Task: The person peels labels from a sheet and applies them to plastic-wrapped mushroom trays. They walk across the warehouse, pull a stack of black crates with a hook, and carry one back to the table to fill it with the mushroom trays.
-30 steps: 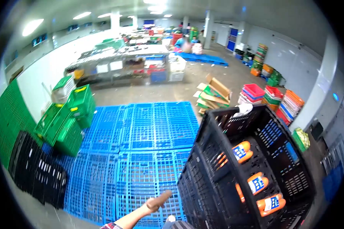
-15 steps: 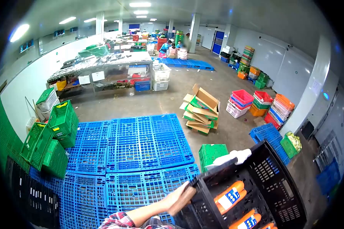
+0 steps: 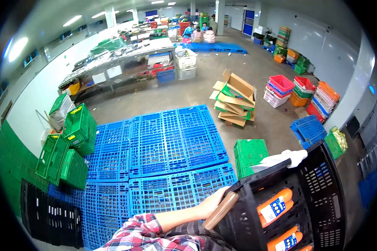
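Note:
My left hand (image 3: 213,204), bare and coming out of a plaid sleeve, is closed at the near left end of a black plastic crate (image 3: 322,188). A brown bar (image 3: 221,211) runs along that end, right by the fingers. Inside the tilted crate lie packs of carrots (image 3: 276,207) in clear wrap with blue and white labels. A white glove-like shape (image 3: 293,159) sits at the crate's far rim, its lower part hidden behind the wall. My right hand does not show clearly as mine anywhere.
Blue pallets (image 3: 171,142) cover the floor ahead. Green crates (image 3: 77,125) and folded black crates (image 3: 50,213) stand left. Beyond the crate are a green crate (image 3: 249,154), stacked cardboard boxes (image 3: 236,100) and colored bins (image 3: 280,85). People (image 3: 199,34) sit farther back.
The view has swung left and down, so the room has shifted right and up in it. The black crate and my left hand appear farther right, with the hand still holding on.

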Demonstrator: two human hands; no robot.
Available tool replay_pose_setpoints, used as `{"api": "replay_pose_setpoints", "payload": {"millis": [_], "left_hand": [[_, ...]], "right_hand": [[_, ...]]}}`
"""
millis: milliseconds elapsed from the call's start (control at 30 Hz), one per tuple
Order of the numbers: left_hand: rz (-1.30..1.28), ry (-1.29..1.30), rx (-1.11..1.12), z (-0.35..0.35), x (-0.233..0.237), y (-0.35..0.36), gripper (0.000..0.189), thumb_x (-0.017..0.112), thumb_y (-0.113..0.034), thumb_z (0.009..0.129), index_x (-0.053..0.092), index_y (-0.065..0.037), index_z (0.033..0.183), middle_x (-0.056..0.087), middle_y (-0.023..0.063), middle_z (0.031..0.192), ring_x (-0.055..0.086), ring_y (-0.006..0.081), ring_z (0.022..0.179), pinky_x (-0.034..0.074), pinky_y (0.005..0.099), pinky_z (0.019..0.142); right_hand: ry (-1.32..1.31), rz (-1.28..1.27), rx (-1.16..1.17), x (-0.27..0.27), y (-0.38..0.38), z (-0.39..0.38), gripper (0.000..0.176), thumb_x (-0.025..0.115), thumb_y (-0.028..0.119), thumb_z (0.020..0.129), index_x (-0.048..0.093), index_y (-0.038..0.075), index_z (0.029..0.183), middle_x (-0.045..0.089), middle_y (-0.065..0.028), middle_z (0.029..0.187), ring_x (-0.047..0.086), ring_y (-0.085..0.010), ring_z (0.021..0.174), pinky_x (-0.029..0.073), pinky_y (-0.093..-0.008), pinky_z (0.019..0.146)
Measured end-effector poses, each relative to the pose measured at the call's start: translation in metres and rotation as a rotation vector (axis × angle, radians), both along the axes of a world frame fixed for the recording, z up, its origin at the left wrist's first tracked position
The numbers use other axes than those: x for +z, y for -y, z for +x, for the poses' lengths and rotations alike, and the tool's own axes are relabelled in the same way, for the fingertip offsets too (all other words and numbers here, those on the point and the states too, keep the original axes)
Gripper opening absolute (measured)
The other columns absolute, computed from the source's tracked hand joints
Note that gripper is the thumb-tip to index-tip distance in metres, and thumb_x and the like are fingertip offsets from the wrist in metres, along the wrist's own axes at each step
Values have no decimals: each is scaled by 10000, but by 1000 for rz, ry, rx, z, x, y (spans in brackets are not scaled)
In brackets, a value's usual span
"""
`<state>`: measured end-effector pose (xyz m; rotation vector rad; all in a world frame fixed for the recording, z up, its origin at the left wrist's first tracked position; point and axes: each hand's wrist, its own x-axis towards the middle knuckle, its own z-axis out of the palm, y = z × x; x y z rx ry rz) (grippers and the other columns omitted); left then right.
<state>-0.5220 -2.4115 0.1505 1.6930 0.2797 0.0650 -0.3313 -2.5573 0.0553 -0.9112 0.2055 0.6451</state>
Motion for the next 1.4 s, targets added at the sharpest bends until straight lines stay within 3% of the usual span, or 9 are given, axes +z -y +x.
{"api": "replay_pose_setpoints", "payload": {"millis": [233, 400, 733, 833, 933, 1000, 1167, 1267, 1400], "left_hand": [[-74, 161, 16, 52, -48, -8, 410, 402, -213, 922, 297, -101, 1302, 471, 113, 1148, 490, 193, 1033, 397, 294, 896], [267, 333, 59, 62, -69, -8, 447, 444, -182, 889, 295, -77, 1297, 380, 165, 1259, 393, 286, 1192, 327, 344, 985], [120, 298, -101, 43, -35, -22, 626, 539, -183, 834, 217, -30, 1348, 276, 186, 1357, 276, 320, 1274, 265, 378, 1030], [-105, 88, -53, 17, -36, -61, 471, 430, -212, 903, 302, -46, 1325, 370, 159, 1323, 432, 296, 1173, 395, 359, 941], [-952, 221, 25, -30, -65, -120, 419, 411, -398, 900, 468, -100, 1189, 557, 144, 1103, 579, 268, 967, 498, 327, 758], [159, -148, 276, -82, -37, -175, 528, 407, -542, 865, 545, -67, 1051, 607, 192, 935, 589, 316, 883, 481, 352, 730], [-667, -131, 632, -190, -32, -267, 412, 533, -550, 806, 532, -139, 834, 507, 13, 574, 421, 92, 335, 314, 220, 298], [-342, -85, 751, -252, -40, -329, 333, 562, -435, 841, 515, -112, 777, 504, -3, 575, 502, 95, 477, 392, 242, 423], [-560, 50, 890, -314, -48, -400, 316, 471, -374, 889, 424, -61, 899, 448, -1, 574, 436, 87, 517, 373, 253, 497]], "right_hand": [[16, -25, 13, -10, -9, -9, 424, 427, 387, 886, 516, 47, 1124, 599, -105, 1009, 590, -211, 788, 483, -345, 676], [11, -64, 52, 3, -5, -13, 434, 423, 395, 886, 517, 45, 1124, 601, -102, 1008, 591, -208, 788, 483, -345, 676], [-55, -203, 243, 28, -5, -52, 454, 416, 412, 886, 518, 40, 1125, 604, -94, 1006, 592, -203, 790, 482, -347, 676], [-61, -230, 346, 34, -50, -78, 460, 414, 416, 886, 519, 38, 1126, 604, -92, 1005, 592, -201, 790, 482, -347, 676], [-71, -251, 449, 34, -110, -104, 466, 412, 421, 885, 519, 37, 1126, 605, -90, 1005, 592, -200, 791, 482, -348, 676], [-78, -277, 513, 33, -159, -127, 470, 410, 425, 885, 520, 36, 1126, 606, -89, 1004, 593, -199, 791, 482, -348, 676], [-100, -346, 717, 35, -295, -182, 480, 407, 433, 885, 520, 33, 1127, 607, -85, 1003, 593, -196, 791, 482, -349, 676], [-115, -403, 824, 35, -372, -209, 487, 405, 438, 885, 521, 32, 1127, 608, -83, 1002, 593, -195, 792, 482, -349, 676], [-168, -504, 976, 21, -467, -238, 495, 402, 444, 885, 522, 30, 1127, 609, -80, 1002, 594, -192, 792, 482, -350, 676]]}}
